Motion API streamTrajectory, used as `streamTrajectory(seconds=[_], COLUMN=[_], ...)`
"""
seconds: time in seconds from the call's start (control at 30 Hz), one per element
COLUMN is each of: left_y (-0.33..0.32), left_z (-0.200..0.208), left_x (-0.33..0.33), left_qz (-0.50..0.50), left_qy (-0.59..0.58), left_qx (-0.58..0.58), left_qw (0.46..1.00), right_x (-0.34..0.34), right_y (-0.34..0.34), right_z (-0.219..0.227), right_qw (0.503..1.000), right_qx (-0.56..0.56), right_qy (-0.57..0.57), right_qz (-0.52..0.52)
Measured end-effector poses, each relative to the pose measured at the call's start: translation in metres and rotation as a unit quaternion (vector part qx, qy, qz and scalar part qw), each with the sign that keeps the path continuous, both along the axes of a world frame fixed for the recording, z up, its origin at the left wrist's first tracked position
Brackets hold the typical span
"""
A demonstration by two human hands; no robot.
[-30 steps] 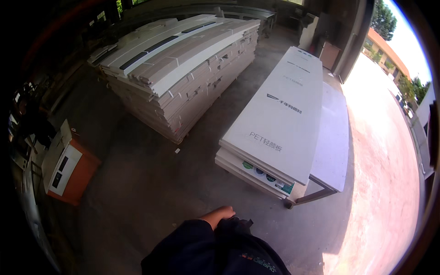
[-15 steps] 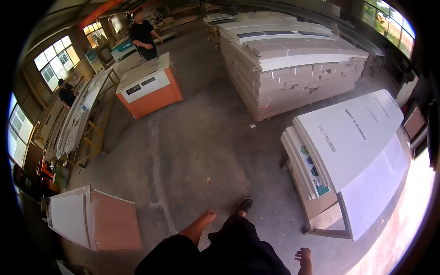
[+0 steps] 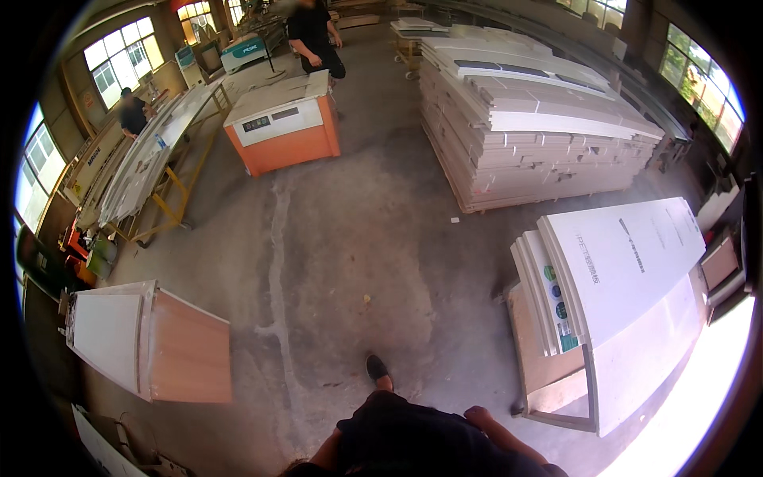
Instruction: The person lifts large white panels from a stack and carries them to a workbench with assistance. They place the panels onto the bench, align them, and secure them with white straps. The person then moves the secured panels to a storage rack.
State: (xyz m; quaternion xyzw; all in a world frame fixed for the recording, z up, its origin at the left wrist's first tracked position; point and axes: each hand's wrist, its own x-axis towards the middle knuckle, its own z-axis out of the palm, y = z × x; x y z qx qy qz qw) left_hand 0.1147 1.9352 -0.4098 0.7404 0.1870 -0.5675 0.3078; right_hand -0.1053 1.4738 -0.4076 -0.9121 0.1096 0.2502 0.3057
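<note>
My right hand (image 3: 478, 415) is out in front of my dark clothing, its fingers curled in, and nothing shows in it. Only a strip of my left forearm (image 3: 326, 451) comes into the picture at the lower edge; the fingers of that hand cannot be made out. Neither hand touches anything I can see. A dark shoe (image 3: 377, 367) of mine is forward on the grey concrete floor (image 3: 350, 262). To my right, apart from my hand, white boards (image 3: 628, 270) lie stacked on a low frame (image 3: 560, 420).
A tall stack of pale boards (image 3: 548, 159) stands ahead on the right. Ahead left is an orange and white machine (image 3: 290, 143), with a person (image 3: 314, 40) behind it. Another person (image 3: 133, 113) is by a long bench (image 3: 151, 159). A brown-sided box (image 3: 191, 350) stands at left.
My right hand has swung forward and its fingers have curled; my left hand has swung back toward the lower edge. I have walked forward, and the view has tilted down and turned left.
</note>
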Motion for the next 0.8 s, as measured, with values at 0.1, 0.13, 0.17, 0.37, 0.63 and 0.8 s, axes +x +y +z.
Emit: streamTrajectory(seconds=[0.1, 0.13, 0.17, 0.37, 0.63, 0.8], left_y=[-0.007, -0.008, -0.006, -0.010, -0.089, -0.089], left_z=[-0.007, -0.007, -0.009, -0.024, 0.076, 0.034], left_x=[0.047, 0.066, 0.087, 0.223, 0.350, 0.398], left_qz=[-0.055, -0.081, -0.113, -0.543, 0.033, 0.003], left_qy=[-0.036, -0.046, -0.059, -0.304, -0.162, -0.084], left_qx=[-0.021, -0.026, -0.029, -0.064, -0.107, -0.105], left_qw=[0.998, 0.995, 0.991, 0.780, 0.980, 0.991], right_x=[0.074, 0.091, 0.109, 0.163, 0.196, 0.237], right_y=[0.007, 0.006, 0.001, -0.048, -0.043, -0.073], right_z=[0.052, 0.058, 0.058, 0.061, 0.023, 0.016], right_qw=[0.996, 0.989, 0.977, 0.960, 0.824, 0.988], right_qx=[0.045, 0.069, 0.092, 0.051, 0.203, -0.107], right_qy=[0.014, 0.017, 0.014, -0.051, 0.182, 0.071], right_qz=[-0.074, -0.130, -0.191, -0.270, -0.496, -0.084])
